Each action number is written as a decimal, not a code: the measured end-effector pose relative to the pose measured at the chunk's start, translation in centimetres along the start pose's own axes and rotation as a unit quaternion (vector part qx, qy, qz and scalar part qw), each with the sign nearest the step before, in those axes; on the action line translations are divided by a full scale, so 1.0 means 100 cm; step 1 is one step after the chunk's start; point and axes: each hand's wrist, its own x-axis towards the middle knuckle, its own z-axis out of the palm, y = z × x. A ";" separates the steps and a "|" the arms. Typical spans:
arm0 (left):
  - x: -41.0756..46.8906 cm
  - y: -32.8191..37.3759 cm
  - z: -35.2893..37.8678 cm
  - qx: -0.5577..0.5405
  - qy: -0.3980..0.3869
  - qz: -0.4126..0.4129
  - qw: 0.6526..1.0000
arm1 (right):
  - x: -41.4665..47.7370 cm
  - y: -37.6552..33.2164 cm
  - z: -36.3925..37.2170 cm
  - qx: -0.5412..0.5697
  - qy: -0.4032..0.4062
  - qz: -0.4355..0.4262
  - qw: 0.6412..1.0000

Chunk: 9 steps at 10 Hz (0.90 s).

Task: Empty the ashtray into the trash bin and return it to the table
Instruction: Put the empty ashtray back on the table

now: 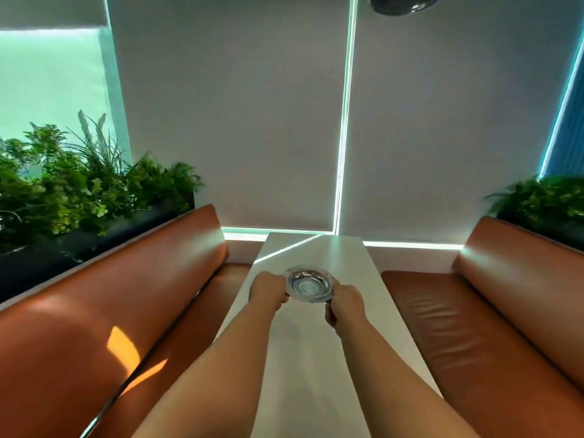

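Observation:
A round shiny metal ashtray is over the middle of a long white table. My left hand grips its left rim and my right hand grips its right rim near the front. The bowl looks bare inside. Whether the ashtray rests on the tabletop or hangs just above it I cannot tell. No trash bin is in view.
Brown leather benches flank the table, one on the left and one on the right. Planters with green plants stand behind both backrests. Grey roller blinds cover the window beyond the table's far end.

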 end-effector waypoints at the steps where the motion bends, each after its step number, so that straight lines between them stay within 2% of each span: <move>1: 0.050 -0.008 -0.008 0.010 -0.017 -0.043 0.999 | 0.031 0.009 0.027 -0.042 0.010 0.000 0.999; 3: 0.120 -0.016 0.019 0.051 -0.040 -0.035 0.997 | 0.104 0.015 0.046 -0.108 0.024 -0.009 0.994; 5: 0.219 -0.032 0.074 0.080 -0.036 -0.069 0.994 | 0.209 0.029 0.052 -0.173 0.040 -0.001 0.984; 7: 0.321 -0.083 0.135 0.117 -0.037 -0.049 0.991 | 0.318 0.081 0.048 -0.212 0.052 0.011 0.976; 9: 0.386 -0.142 0.180 0.137 -0.040 -0.030 0.989 | 0.390 0.133 0.035 -0.287 0.058 -0.002 0.956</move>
